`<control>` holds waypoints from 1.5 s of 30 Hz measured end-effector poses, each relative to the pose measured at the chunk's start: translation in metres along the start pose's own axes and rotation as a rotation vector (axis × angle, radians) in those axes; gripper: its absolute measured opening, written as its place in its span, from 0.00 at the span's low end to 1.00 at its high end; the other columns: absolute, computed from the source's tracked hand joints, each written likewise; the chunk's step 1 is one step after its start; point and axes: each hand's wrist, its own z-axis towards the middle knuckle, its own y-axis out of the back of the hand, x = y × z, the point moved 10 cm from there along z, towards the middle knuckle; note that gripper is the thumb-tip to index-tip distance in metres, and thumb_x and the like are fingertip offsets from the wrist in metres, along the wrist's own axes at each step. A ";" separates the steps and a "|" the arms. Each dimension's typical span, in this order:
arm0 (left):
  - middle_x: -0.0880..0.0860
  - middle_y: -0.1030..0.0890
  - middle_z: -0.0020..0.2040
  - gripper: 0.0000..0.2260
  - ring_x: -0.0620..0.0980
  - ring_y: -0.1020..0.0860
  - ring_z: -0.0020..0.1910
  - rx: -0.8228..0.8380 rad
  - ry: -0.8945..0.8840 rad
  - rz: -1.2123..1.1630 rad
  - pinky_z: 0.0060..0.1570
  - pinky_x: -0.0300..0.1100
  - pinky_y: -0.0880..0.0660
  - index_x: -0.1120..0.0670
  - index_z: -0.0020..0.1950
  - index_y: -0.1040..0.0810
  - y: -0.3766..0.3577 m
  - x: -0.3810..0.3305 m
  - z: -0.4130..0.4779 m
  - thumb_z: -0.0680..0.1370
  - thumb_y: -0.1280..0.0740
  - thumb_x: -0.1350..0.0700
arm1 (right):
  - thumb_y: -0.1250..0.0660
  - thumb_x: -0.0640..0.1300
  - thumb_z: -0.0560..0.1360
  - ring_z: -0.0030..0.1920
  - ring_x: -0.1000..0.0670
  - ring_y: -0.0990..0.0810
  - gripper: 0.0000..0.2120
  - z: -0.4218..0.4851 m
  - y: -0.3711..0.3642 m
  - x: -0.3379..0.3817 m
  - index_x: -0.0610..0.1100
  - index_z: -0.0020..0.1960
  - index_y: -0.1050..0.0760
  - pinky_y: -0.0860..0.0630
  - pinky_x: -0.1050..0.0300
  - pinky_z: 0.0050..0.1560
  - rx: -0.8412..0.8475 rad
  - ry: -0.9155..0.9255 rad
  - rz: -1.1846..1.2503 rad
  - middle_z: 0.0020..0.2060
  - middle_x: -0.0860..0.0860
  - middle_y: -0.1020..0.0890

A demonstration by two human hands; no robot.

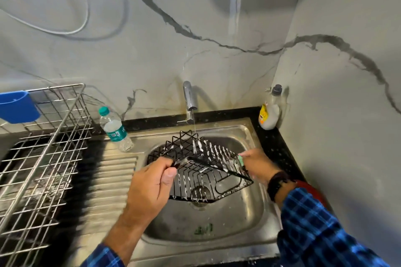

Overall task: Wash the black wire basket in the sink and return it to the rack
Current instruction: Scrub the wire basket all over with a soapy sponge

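The black wire basket (201, 165) is held tilted over the steel sink (217, 223), with white soap foam along its wires. My left hand (152, 184) grips its near left rim. My right hand (257, 165) is at the basket's right side and holds a green scrubber (240, 159) against the wires. A thin stream of water falls from the chrome tap (189, 102) onto the basket's far edge. The steel wire rack (43, 158) stands on the counter to the left.
A plastic water bottle (115, 130) stands between rack and sink. A dish-soap bottle (270, 110) sits in the back right corner on the black counter edge. A blue plastic holder (17, 107) hangs on the rack. The ridged drainboard (112, 180) lies left of the basin.
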 end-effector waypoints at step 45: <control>0.49 0.18 0.51 0.20 0.44 0.32 0.30 -0.478 1.249 -0.755 0.24 0.37 0.36 0.50 0.55 0.23 -0.020 0.091 -0.049 0.82 0.42 0.36 | 0.36 0.42 0.77 0.57 0.50 0.36 0.13 -0.098 -0.005 0.098 0.45 0.59 0.35 0.35 0.56 0.54 -0.280 0.547 -0.368 0.58 0.48 0.36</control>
